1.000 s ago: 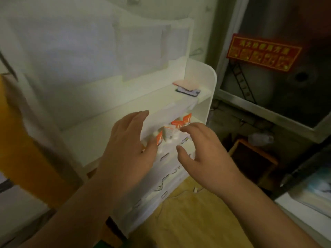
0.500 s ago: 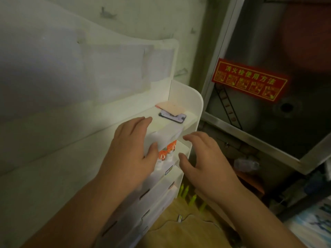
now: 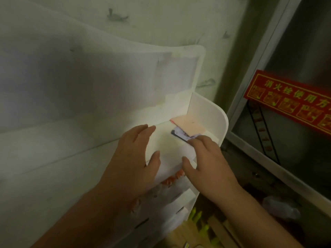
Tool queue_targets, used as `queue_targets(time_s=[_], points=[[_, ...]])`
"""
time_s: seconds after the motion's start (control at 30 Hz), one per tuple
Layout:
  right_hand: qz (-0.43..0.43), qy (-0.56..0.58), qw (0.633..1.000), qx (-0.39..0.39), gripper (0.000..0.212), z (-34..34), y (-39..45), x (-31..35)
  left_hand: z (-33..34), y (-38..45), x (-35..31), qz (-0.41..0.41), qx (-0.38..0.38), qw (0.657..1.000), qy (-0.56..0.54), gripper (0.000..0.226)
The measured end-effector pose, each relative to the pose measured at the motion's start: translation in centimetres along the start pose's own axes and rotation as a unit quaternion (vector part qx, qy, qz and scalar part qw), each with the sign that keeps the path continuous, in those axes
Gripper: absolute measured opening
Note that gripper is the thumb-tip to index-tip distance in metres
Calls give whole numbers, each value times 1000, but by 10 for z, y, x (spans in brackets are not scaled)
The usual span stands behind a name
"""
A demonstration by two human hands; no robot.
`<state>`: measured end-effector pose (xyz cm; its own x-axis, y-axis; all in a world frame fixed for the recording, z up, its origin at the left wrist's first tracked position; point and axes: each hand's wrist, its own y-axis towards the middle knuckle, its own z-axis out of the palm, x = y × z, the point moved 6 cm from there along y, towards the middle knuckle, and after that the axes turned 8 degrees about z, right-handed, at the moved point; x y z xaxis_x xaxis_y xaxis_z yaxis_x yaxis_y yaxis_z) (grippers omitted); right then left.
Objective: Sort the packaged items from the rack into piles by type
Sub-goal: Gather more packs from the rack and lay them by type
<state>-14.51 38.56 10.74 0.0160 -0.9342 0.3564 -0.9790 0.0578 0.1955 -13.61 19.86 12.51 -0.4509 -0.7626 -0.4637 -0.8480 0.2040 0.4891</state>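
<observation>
A white tiered rack (image 3: 209, 115) stands against the wall. On its top shelf lie a flat pink packet (image 3: 189, 126) and, partly under it, a dark blue and white packet (image 3: 180, 135). My right hand (image 3: 206, 163) reaches over the shelf's front, fingertips touching the blue packet's near end. My left hand (image 3: 132, 158) hovers with straight fingers over the top shelf, to the left of the packets. Small white packages with orange tops (image 3: 172, 179) show in the tier below, between my two hands.
Lower white tiers (image 3: 180, 206) step down toward a yellow wooden floor (image 3: 179, 237). To the right is a glass-fronted metal cabinet with a red sign (image 3: 290, 101). A crumpled clear bag (image 3: 281, 206) lies low on the right.
Both hands have moved up from the tier with the orange-topped packages to the top shelf. My right hand now reaches the blue packet. The camera has come closer.
</observation>
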Motion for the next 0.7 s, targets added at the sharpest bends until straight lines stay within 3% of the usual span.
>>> queue_targets(time_s=[0.23,0.57,0.63,0.7], points=[[-17,2,999,30,54,11,92,-55,42,54,-17,-53,-13,998,37,60],[10,-79,992,100,63,64,190,-132,98,90,-38,-79,-1,993,92,65],[19,-78,989,122,73,85,205,-139,107,94,-40,-86,4,991,99,65],[9,-83,987,137,101,109,218,-145,116,99,-42,-90,10,990,104,65]])
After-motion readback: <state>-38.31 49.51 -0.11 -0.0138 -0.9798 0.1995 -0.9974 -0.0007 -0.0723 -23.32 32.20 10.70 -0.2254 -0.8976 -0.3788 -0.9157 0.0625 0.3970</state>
